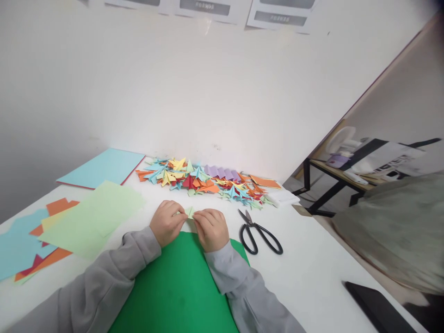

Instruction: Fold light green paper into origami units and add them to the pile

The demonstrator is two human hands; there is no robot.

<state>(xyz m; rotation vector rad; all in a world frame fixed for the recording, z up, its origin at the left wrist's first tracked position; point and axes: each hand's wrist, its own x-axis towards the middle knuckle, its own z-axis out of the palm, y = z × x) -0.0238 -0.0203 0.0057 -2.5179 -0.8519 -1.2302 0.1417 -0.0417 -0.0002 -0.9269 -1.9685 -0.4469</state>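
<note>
A small piece of light green folded paper (189,212) is pinched between my two hands, above the far edge of a green sheet (180,282). My left hand (169,223) grips its left side with thumb and fingertips. On the other side, my right hand (212,227) holds it in the same kind of pinch. Parts of the paper are hidden behind my fingers. Just right of my right hand lie black-handled scissors (261,231), their blades slightly apart and pointing away from me.
Behind my hands lies a heap of small folded paper shapes (201,180) in many colours. Light green sheets (93,217) and other coloured paper (21,240) spread on the left, with a blue sheet stack (102,167) beyond. A black flat device (376,305) rests near the right edge.
</note>
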